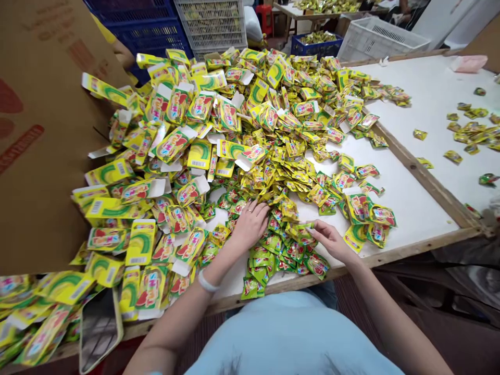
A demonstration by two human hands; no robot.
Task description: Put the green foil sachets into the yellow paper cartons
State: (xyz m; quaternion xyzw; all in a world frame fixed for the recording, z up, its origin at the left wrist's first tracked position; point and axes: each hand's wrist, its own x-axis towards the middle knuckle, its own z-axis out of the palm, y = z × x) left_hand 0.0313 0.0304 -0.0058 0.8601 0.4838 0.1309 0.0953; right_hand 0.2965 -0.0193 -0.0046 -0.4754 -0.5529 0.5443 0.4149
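Note:
A big heap of small yellow-green sachets (289, 156) covers a white table (414, 208), mixed with flat yellow cardboard cartons (140, 242) on the left. My left hand (250, 224) lies palm down on the sachets near the front edge, fingers curled over them. My right hand (330, 239) pinches a green sachet (302, 229) at the edge of the pile. A white band sits on my left wrist.
A large brown cardboard box (35, 130) stands at the left. A second white table (449, 114) at the right holds scattered sachets. Blue crates (144, 26) and white crates (214, 23) stand behind. Wooden rails edge the tables.

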